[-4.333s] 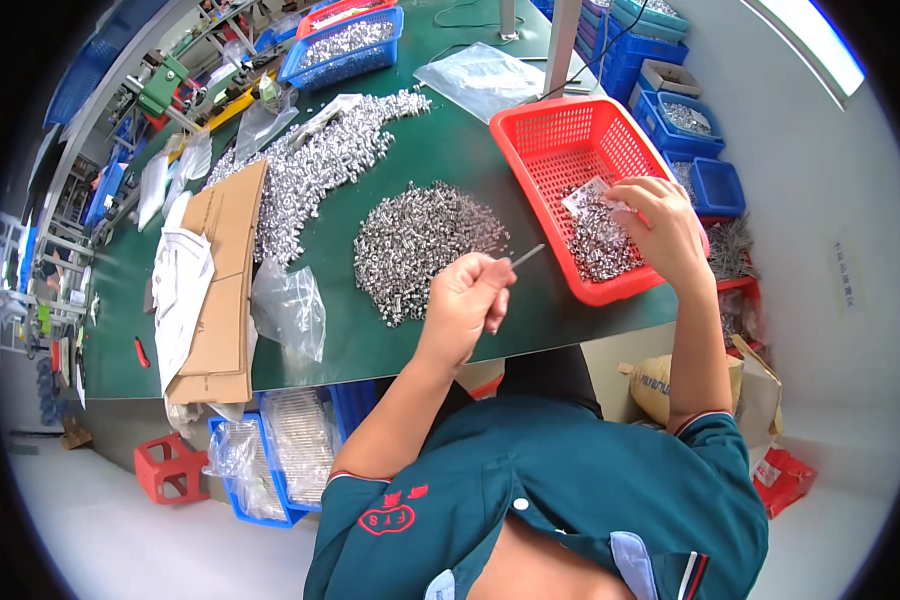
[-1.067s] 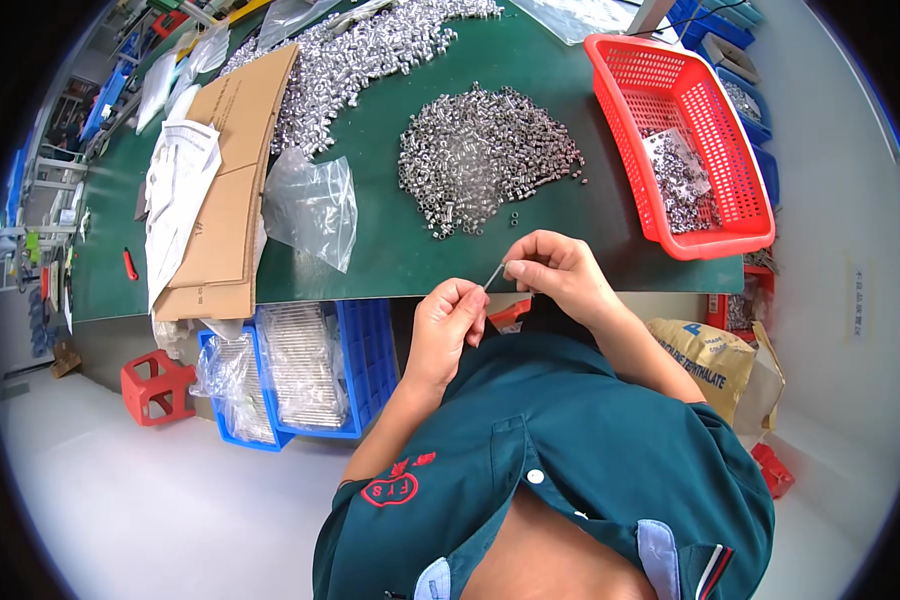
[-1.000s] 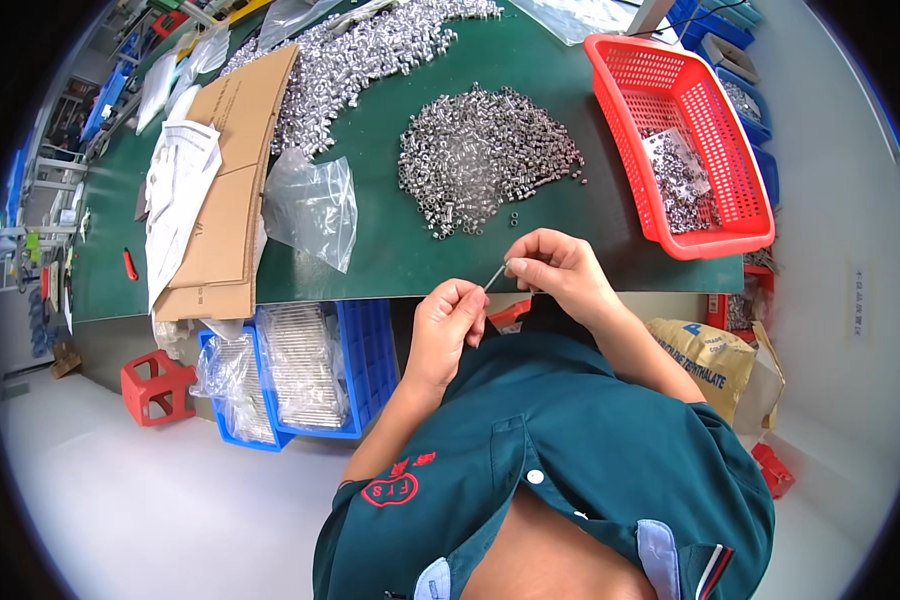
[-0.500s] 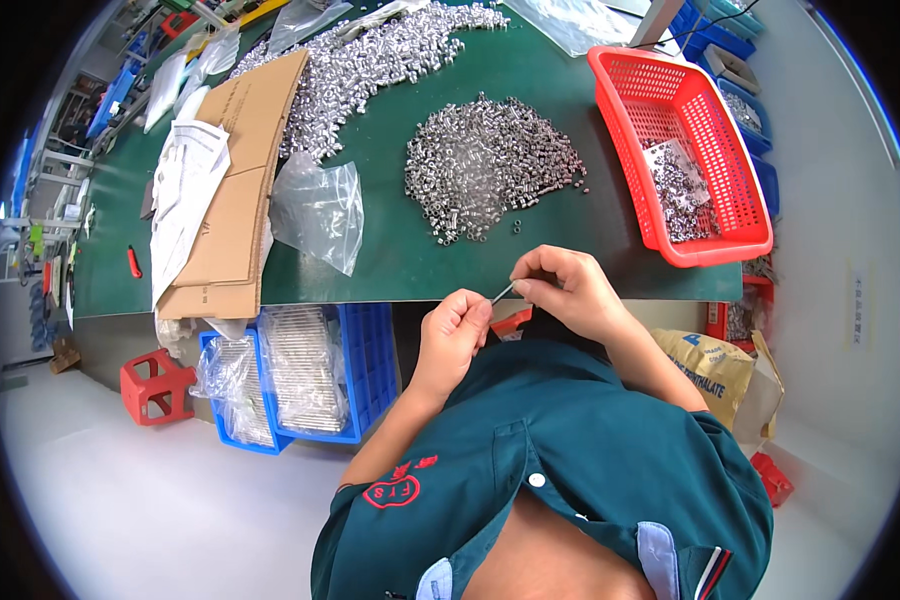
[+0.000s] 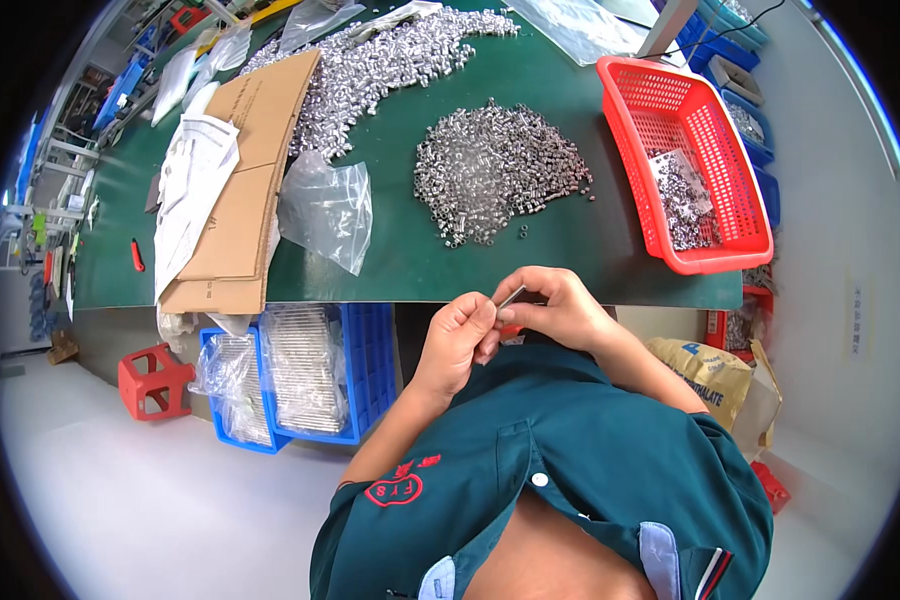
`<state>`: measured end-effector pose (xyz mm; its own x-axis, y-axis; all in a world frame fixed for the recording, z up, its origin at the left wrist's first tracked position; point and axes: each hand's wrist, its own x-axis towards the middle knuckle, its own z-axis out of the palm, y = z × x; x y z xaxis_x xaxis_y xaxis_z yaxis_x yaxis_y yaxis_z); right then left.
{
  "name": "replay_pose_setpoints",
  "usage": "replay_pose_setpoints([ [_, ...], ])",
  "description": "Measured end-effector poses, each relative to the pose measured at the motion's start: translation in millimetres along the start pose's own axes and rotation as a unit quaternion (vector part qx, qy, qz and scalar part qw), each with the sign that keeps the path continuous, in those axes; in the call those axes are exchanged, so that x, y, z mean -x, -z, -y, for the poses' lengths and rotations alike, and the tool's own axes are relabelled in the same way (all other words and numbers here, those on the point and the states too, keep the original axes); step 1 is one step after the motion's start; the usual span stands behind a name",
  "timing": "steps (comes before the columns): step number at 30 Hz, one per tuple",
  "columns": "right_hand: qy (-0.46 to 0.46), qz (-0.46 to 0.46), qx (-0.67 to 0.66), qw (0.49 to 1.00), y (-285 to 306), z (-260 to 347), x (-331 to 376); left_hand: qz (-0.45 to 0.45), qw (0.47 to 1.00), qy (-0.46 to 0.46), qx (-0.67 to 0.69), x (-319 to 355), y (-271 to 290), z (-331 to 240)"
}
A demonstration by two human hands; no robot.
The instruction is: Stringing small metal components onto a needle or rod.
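Note:
In front of my body, at the table's near edge, a thin grey metal rod [image 5: 512, 296] slants between my two hands. My left hand [image 5: 457, 345] is closed, its thumb and forefinger pinching the lower end. My right hand [image 5: 560, 312] curls round the rod, with thumb and forefinger reaching my left fingertips. Whether a small ring sits on the rod is hidden by the fingers. Beyond my hands lies a heap of small silver metal rings [image 5: 495, 172], with a few loose ones at its near side.
A red plastic basket [image 5: 660, 225] with some small metal parts stands at right. Left of the heap are a clear plastic bag [image 5: 326, 215], flattened cardboard [image 5: 240, 200] and a larger pile of silver parts [image 5: 370, 75]. Blue crates [image 5: 370, 370] and a red stool [image 5: 156, 382] stand below the green table [image 5: 390, 270].
My hands have come together, and the right fingers now meet the left ones. The rod's free end now points up between them. The view has shifted slightly.

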<state>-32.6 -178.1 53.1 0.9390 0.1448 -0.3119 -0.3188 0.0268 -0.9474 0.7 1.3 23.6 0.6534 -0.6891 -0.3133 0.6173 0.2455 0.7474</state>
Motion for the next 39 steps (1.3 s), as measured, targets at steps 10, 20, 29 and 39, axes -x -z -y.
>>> replay_pose_setpoints([
  [10, 0.351, -0.221, 0.480, 0.773, 7.5, -2.8, -47.4, -0.081, 0.994, -0.071, 0.027, 0.0, 16.5, -3.5],
  [20, 0.336, -0.178, 0.554, 0.741, 6.3, -13.5, -70.6, -0.101, 0.992, -0.068, 0.022, 2.9, 20.3, -0.1],
  [29, 0.354, -0.147, 0.504, 0.774, 19.1, -20.0, -47.5, -0.092, 0.993, -0.067, 0.016, -0.9, 22.8, 3.9],
  [39, 0.343, -0.219, 0.453, 0.793, 21.6, -24.0, -33.2, -0.101, 0.993, -0.063, 0.009, -3.0, 23.9, 7.6],
])
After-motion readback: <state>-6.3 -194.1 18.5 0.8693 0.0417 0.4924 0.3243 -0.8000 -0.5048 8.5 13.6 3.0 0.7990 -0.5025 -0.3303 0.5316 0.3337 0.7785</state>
